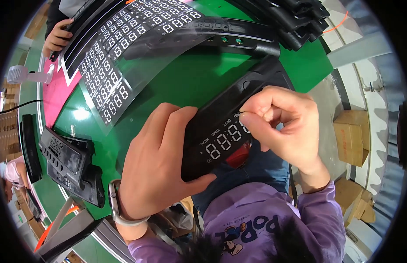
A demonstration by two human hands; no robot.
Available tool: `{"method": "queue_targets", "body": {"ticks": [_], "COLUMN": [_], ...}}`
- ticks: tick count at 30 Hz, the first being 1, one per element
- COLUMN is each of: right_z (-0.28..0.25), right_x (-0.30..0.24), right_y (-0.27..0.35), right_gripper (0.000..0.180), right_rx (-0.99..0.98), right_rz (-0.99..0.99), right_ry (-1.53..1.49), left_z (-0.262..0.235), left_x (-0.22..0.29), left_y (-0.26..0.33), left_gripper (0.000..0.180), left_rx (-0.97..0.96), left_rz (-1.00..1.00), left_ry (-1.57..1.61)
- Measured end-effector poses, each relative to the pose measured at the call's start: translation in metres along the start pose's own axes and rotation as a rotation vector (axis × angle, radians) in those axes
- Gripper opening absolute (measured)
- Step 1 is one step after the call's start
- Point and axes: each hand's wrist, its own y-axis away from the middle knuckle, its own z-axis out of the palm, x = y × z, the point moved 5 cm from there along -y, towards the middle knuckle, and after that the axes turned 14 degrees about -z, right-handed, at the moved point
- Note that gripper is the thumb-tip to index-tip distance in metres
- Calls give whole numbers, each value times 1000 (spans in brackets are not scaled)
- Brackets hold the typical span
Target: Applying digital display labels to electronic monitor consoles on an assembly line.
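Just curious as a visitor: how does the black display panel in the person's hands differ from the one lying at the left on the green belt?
The held display panel is gripped by the left hand while the right hand pinches at its face; the resting panel lies untouched on the green belt. The held one looks larger, being nearer. Both are black with segment digits.

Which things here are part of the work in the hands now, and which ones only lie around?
In hand:
- black display panel, gripped by left hand
- right hand, pinching at the panel's top edge

Lying about:
- sheet of digit stickers
- grey console unit
- stacked black parts
- cardboard boxes
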Motion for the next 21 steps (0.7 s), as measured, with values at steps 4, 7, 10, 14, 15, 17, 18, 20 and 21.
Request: {"method": "queue_targets", "body": {"ticks": [4,7,10,14,15,17,18,20,21], "right_z": [1,0,-2,-1,-6,-21,-25,-25,-21], "right_x": [-1,0,0,-21,-22,-18,-12,-5,-10], "right_y": [1,2,-1,-12,-17,-28,-28,-26,-25], "right_gripper": [9,10,13,20,23,38,42,46,49], "right_rx": [37,51,30,-143,-140,-168,-139,-101,-82], "right_rz": [55,42,-102,-327,-310,-221,-222,-241,-303], "right_ry": [2,-5,146,519,648,787,792,795,823], "left_z": [1,2,2,0,1,-1,-2,-4,-6], "left_x": [1,2,2,0,-1,-1,2,4,4], "left_y": [3,3,-2,0,-1,-2,-3,-3,-2], "left_gripper": [86,86,86,85,85,85,85,84,84], "left_rx": [17,13,6,11,11,31,37,1,15], "left_rz": [-12,-21,-22,-42,-38,-16,-5,0,6], "left_ry": [-31,-31,-35,-36,-37,-47,-51,-70,-81]}}
